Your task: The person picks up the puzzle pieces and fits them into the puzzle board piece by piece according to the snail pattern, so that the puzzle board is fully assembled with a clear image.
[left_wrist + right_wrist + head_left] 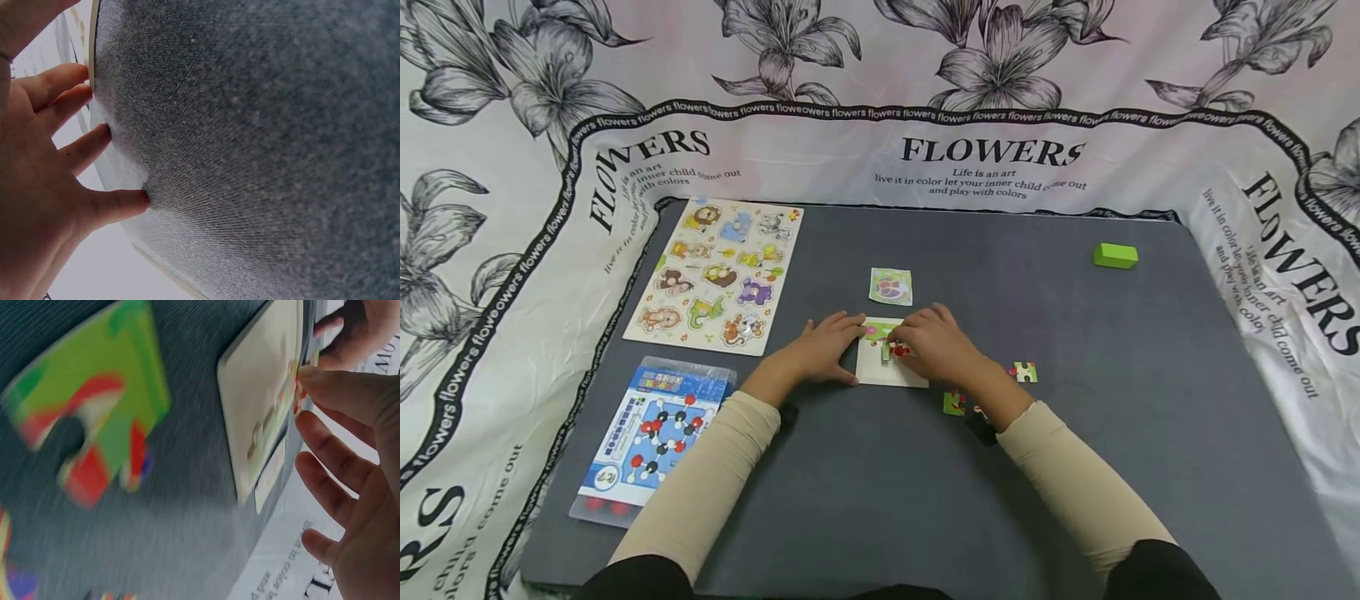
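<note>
A small white puzzle board (880, 372) lies at mid-table, with green and pink puzzle pieces (877, 331) along its far side. My left hand (823, 350) is spread at the board's left edge, its fingers fairly straight in the left wrist view, fingertips down by the table. Over the board, my right hand (943, 346) pinches a puzzle piece (299, 397) between thumb and forefinger; its other fingers are loosely bent. Most of that piece is hidden by the fingers. Loose puzzle pieces (953, 403) lie under and beside the right wrist, another piece (1024, 372) farther right.
Beyond the board lies a small picture card (891, 287). At the left are a large animal puzzle sheet (711, 279) and a plastic case with a molecule picture (651, 442). A green block (1115, 256) stands far right. Flower-printed cloth (820, 158) surrounds the grey tabletop (880, 500).
</note>
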The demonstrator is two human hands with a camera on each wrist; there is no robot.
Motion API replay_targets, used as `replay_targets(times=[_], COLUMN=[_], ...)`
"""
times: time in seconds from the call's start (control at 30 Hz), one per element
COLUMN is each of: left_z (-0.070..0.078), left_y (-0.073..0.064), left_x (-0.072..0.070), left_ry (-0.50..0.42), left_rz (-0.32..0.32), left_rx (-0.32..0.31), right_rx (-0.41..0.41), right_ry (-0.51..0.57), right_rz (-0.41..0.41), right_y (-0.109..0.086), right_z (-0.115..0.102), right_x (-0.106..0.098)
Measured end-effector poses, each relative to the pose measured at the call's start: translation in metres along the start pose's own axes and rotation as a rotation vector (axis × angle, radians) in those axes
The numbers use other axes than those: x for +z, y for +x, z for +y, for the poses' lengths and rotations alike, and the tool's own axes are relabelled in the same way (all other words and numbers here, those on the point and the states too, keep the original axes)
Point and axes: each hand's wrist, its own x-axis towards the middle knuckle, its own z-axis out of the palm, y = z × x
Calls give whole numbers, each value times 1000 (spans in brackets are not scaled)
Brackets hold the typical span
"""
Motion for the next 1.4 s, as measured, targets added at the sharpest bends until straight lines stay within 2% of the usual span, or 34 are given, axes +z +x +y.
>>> replay_targets(times=[0.2,0.37,0.63,0.87,1.13,1.4], left_z=[1,1,2,1,1,-1], left_y=[2,3,2,1,1,0], left_x=[4,6,5,3,3,3], left_ry=[4,-4,-9,-7,-4,-2], left_rz=[12,18,23,20,23,23], left_rx=[9,12,17,13,6,6], right_rx=[-2,0,4,6,46,79], right_ry=[-28,-57,-48,-42,-51,-80], right_rz=[-1,34,47,51,31,46], right_y=[10,12,14,17,19,20], right_z=[-9,-11,-12,-13,-18,-21], right_x=[9,16,22,22,19,21])
